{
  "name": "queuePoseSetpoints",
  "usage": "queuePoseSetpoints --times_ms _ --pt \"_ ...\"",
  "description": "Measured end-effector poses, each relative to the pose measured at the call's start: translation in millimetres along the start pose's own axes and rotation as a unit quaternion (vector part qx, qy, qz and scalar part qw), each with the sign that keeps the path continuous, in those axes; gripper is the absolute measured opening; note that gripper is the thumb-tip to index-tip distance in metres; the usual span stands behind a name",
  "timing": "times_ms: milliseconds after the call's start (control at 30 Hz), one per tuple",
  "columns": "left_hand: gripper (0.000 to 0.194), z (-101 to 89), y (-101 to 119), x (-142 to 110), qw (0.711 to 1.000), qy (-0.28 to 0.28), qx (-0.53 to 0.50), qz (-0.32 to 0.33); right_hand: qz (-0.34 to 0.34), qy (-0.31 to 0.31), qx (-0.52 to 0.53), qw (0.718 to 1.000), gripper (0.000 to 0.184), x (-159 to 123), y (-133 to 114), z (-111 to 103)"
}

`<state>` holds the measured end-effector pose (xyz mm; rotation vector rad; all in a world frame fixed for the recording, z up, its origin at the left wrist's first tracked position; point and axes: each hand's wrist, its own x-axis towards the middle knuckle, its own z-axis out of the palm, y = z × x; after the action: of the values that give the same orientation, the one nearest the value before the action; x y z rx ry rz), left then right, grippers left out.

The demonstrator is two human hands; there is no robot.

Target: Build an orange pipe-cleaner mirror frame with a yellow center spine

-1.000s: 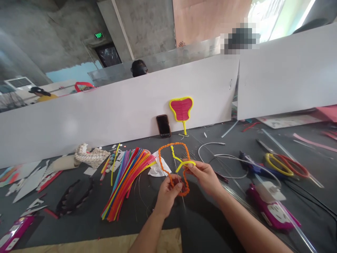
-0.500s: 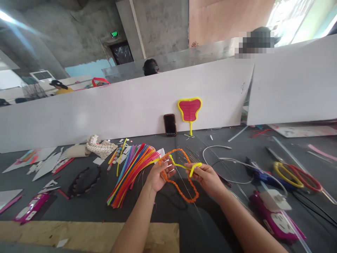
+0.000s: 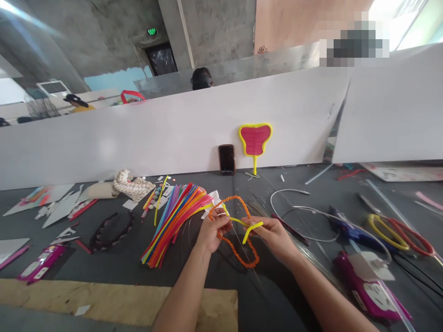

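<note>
Between my hands is a loop of twisted orange pipe cleaner (image 3: pixel 242 262), with a bent yellow pipe cleaner (image 3: pixel 255 226) running across it. My left hand (image 3: pixel 213 233) pinches the left side of the orange loop, near where the yellow strand meets it. My right hand (image 3: pixel 273 234) is closed, thumb and finger gripping the yellow pipe cleaner, whose bent end sticks out past the fingertips. A fanned bundle of coloured pipe cleaners (image 3: pixel 175 221) lies left of my left hand. Thin wires (image 3: pixel 311 258) lie beside my right forearm.
A red and yellow fan shape (image 3: pixel 256 140) and a phone (image 3: pixel 227 160) lean against the white partition (image 3: pixel 166 133). Scissors (image 3: pixel 387 230), a blue tool (image 3: pixel 360 233) and a purple power strip (image 3: pixel 372 295) lie right. A dark braided band (image 3: pixel 110 235) lies left. People are beyond the partition.
My left fingers have closed in more tightly on the orange loop. The yellow strand's bent end now points lower in my right hand. The view has shifted slightly.
</note>
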<state>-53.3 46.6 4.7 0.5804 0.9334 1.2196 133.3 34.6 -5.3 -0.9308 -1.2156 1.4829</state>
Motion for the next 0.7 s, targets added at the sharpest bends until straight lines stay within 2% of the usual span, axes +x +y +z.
queuePoseSetpoints --times_ms 100,200,367,433,500,600,633,700 --pt "0.039 1.3 -1 0 0.999 0.032 0.010 0.006 -0.071 0.010 -0.066 0.995 0.025 1 -4 -3" --pt "0.041 0.6 -2 1 0.998 0.063 0.022 -0.004 -0.148 0.058 -0.148 0.976 0.020 0 -7 -6" --pt "0.043 -0.1 -4 2 0.997 0.063 0.036 -0.019 -0.160 0.123 -0.157 0.967 0.014 -7 -7 -4" --pt "0.043 1.1 -4 1 0.997 0.063 0.041 -0.020 -0.184 0.130 -0.201 0.953 0.012 -8 -5 -2" --pt "0.043 3.3 -5 0 0.996 0.067 0.045 -0.023 -0.249 0.103 -0.298 0.916 0.012 -8 -4 -1" --pt "0.044 7.2 -5 -1 0.995 0.076 0.049 -0.029 -0.356 0.041 -0.437 0.825 0.020 -6 -4 2" --pt "0.044 8.5 -5 -2 0.995 0.076 0.050 -0.029 -0.376 0.029 -0.468 0.799 0.021 -6 -5 3" --pt "0.044 10.3 -6 -3 0.996 0.074 0.048 -0.028 -0.385 0.021 -0.515 0.765 0.020 -7 -6 6"
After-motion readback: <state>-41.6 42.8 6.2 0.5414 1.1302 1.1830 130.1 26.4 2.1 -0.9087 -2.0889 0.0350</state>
